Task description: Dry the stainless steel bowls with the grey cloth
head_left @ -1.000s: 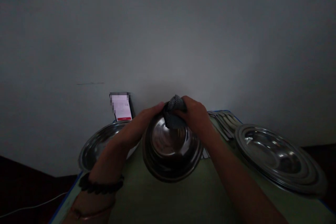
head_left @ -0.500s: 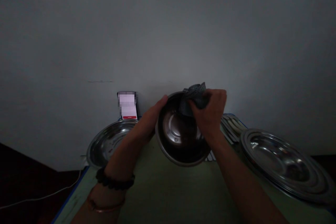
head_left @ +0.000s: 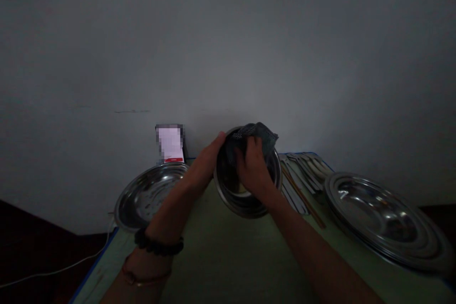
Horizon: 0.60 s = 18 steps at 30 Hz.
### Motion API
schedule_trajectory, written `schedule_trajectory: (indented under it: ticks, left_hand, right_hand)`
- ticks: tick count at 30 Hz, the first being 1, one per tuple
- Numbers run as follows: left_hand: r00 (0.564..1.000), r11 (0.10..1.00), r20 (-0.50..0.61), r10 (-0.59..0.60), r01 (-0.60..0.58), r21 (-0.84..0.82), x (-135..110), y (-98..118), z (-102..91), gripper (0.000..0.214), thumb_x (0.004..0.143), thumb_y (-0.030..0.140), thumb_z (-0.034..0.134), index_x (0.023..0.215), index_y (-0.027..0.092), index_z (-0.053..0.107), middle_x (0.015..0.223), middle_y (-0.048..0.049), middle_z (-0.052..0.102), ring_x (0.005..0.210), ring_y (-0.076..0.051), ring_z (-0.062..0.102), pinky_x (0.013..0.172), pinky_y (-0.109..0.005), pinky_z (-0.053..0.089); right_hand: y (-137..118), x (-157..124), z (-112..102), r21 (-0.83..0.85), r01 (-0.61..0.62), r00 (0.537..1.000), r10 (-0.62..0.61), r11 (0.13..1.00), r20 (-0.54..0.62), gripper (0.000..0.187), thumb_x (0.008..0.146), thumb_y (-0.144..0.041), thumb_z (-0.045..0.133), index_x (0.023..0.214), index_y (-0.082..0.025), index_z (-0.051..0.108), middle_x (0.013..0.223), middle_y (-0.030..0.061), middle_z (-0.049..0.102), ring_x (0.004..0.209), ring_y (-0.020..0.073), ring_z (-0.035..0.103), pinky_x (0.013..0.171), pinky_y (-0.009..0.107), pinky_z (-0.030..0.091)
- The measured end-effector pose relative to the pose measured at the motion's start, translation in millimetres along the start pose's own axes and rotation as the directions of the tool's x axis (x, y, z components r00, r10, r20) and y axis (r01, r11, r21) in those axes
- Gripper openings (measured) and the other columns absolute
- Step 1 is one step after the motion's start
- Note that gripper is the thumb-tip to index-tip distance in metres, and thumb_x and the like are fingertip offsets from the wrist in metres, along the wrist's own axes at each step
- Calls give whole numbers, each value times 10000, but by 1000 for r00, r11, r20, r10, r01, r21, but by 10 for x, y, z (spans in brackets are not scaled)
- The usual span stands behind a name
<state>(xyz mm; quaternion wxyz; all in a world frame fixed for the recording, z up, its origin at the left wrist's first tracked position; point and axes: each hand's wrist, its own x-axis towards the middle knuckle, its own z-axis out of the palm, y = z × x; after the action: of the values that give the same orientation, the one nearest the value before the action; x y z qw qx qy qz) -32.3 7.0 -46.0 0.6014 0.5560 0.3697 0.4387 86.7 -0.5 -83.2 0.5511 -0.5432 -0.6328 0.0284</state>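
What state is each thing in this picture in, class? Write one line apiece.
Bowl: held tilted, mouth toward the camera
Left hand: gripping the bowl's side
Cloth: bunched, partly over the bowl's rim
Right hand: gripping the cloth at the bowl's mouth
Phone: upright, screen lit
Basin: mouth up, partly hidden
Plates: stacked
Chopsticks: lying side by side
Cutlery: lying in a row

Dim in here; the grey wall [head_left: 228, 57] is palest around its middle, dulling toward the corners. I can't see the light source. Phone screen [head_left: 171, 145] brightest, partly pixelated. Small glints on stacked plates [head_left: 377, 213], stretched near the right edge. Table [head_left: 228, 261] murky, floor [head_left: 32, 247] nearly black; right hand [head_left: 252, 164] soft-edged.
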Motion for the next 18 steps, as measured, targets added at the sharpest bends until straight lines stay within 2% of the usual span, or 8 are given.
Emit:
schedule_trajectory:
  ticks: [5, 7, 10, 13, 15, 16, 17, 18]
  left_hand:
    - [1000, 995, 21, -7, 9, -103, -10, -23, 38, 527, 846, 602, 460, 962, 158, 719, 882, -78, 757, 948, -245, 676, 904, -360, 502]
    - [998, 997, -23, 55, -56, -49, 3, -12, 17, 502, 827, 597, 497, 905, 157, 725, 852, -72, 753, 933, -236, 675, 905, -345, 499]
    - [972, 983, -155, 179, -169, 73, 18, 24, -72, 456, 797, 583, 545, 843, 168, 727, 845, -63, 744, 937, -234, 665, 907, -343, 495]
    - [889, 947, -347, 298, -229, 227, 13, 66, -237, 424, 763, 586, 586, 859, 199, 729, 885, -50, 734, 991, -251, 643, 888, -358, 501]
    - [828, 916, -430, 359, -225, 331, 7, 89, -358, 412, 743, 590, 607, 872, 217, 727, 901, -43, 729, 1014, -261, 631, 864, -361, 506]
    - [816, 905, -442, 372, -213, 368, 5, 99, -408, 412, 744, 594, 602, 860, 218, 726, 883, -45, 728, 995, -263, 636, 841, -360, 511]
    - [811, 896, -445, 380, -204, 394, 3, 109, -444, 415, 748, 601, 592, 840, 218, 723, 853, -45, 727, 963, -261, 644, 811, -356, 517]
    - [813, 892, -442, 381, -197, 407, 0, 119, -465, 425, 752, 611, 579, 815, 215, 719, 814, -45, 725, 920, -256, 651, 777, -351, 522]
  right_hand:
    - [-154, -3, -74, 258, 5, 981, -56, 966, 188, 120, 889, -250, 440, 959, -176, 504, 970, 89, 609, 946, 195, 575, 887, 366, 456]
    - [-175, 5, -93, 343, -13, 940, -105, 939, 325, 132, 890, -250, 433, 938, -168, 525, 954, 81, 639, 905, 181, 591, 850, 342, 469]
    - [-191, 8, -95, 409, -32, 835, -200, 912, 513, 183, 906, -250, 406, 947, -155, 557, 963, 80, 660, 893, 170, 602, 832, 328, 471]
    - [-213, -7, -116, 329, 29, 683, -259, 944, 683, 218, 922, -265, 407, 945, -142, 585, 927, 79, 667, 842, 168, 609, 783, 321, 478]
    - [-217, -24, -157, 201, 145, 584, -248, 969, 773, 237, 927, -278, 423, 944, -123, 602, 921, 98, 667, 837, 187, 614, 774, 335, 481]
    - [-210, -32, -182, 117, 214, 564, -220, 970, 796, 245, 927, -282, 436, 956, -111, 609, 944, 116, 666, 868, 207, 616, 794, 351, 480]
    - [-197, -40, -208, 17, 277, 574, -180, 961, 799, 253, 923, -287, 455, 979, -98, 613, 982, 139, 662, 918, 234, 612, 824, 375, 476]
    - [-178, -46, -231, -97, 323, 614, -131, 941, 778, 265, 914, -295, 479, 1004, -85, 614, 1024, 162, 653, 971, 265, 602, 851, 403, 470]
